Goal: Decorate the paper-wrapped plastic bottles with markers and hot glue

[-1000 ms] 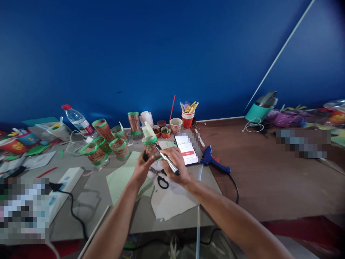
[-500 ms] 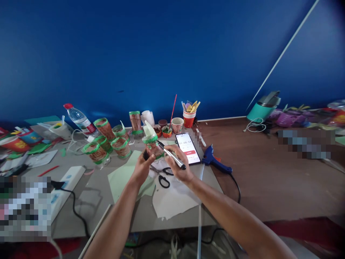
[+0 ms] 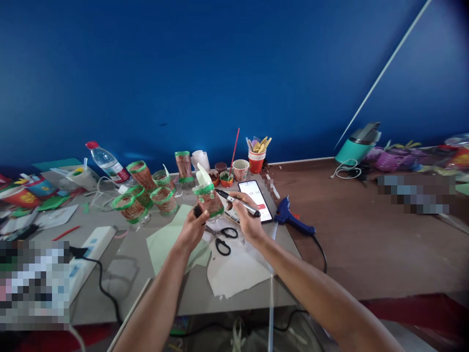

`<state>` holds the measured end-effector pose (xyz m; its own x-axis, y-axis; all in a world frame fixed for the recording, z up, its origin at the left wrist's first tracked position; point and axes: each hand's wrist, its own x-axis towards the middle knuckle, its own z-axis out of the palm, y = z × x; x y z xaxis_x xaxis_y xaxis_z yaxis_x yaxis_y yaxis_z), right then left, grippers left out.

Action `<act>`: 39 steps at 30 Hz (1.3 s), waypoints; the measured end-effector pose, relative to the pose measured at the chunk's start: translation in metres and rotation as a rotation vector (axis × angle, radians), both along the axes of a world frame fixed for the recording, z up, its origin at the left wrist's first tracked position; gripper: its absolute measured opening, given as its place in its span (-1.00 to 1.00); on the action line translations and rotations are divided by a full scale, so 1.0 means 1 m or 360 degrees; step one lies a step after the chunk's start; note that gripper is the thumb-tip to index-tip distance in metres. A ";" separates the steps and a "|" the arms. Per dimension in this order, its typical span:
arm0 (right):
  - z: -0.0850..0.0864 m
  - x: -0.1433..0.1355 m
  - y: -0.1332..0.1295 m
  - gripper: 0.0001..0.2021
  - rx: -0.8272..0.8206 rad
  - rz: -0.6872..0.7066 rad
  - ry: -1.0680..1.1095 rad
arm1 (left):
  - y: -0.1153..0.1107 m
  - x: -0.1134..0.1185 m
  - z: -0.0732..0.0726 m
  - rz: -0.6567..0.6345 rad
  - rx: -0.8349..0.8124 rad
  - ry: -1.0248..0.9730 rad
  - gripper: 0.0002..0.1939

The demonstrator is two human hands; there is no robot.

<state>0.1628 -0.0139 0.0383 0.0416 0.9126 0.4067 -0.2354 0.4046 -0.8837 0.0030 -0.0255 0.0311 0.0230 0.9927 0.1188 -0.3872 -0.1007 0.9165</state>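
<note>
My left hand (image 3: 193, 226) is closed around the lower side of a clear plastic cup (image 3: 210, 201) painted brown with a green rim. A pale green paper piece sticks up from the cup's top. A small black thing, perhaps a pen cap, shows between the left thumb and fingers. In my right hand (image 3: 246, 215) is a black and silver marker pen (image 3: 240, 204), its tip close to the cup's right side; whether it touches, I cannot tell. Below the hands, black-handled scissors (image 3: 224, 247) lie on white paper (image 3: 234, 274), their blades partly hidden.
A phone (image 3: 264, 208) with a timer and a blue glue gun (image 3: 293, 218) lie to the right. Several painted cups (image 3: 163, 200) and a water bottle (image 3: 110, 166) stand at the left. Near the wall is a red cup (image 3: 256, 164) of plastic cutlery. A power strip (image 3: 93, 247) lies left.
The right hand and marker have shifted slightly right, and the marker lies flatter. The painted cup has turned a little, showing more of its brown side.
</note>
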 end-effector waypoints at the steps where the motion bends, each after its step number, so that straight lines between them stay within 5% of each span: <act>1: 0.000 0.000 0.001 -0.78 -0.0029 0.0021 0.0054 | 0.000 0.000 0.000 -0.0001 0.0003 -0.0009 -0.53; 6: -0.002 -0.002 0.003 -0.77 -0.0089 0.0227 0.0193 | 0.000 -0.002 -0.001 -0.0085 -0.0018 0.0039 -0.52; 11: -0.001 -0.002 0.009 -0.76 -0.0216 0.0161 0.0454 | 0.001 -0.003 -0.003 -0.0032 -0.0017 0.0043 -0.51; 19: 0.004 0.002 0.015 -0.65 -0.0614 0.0709 0.0880 | 0.004 -0.007 -0.010 0.0074 -0.0071 -0.0065 -0.58; 27: 0.001 0.001 0.015 -0.79 -0.0599 0.0765 0.0896 | 0.005 -0.004 -0.008 0.0059 -0.0078 -0.0077 -0.56; 39: 0.000 0.003 0.017 -0.76 -0.1007 0.0802 0.1207 | 0.002 -0.002 -0.005 0.0198 -0.0178 -0.0102 -0.67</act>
<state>0.1657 0.0036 0.0384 -0.3521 0.9291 -0.1128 -0.8136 -0.3634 -0.4539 0.0009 -0.0237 0.0256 -0.1046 0.9945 0.0045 -0.4362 -0.0499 0.8984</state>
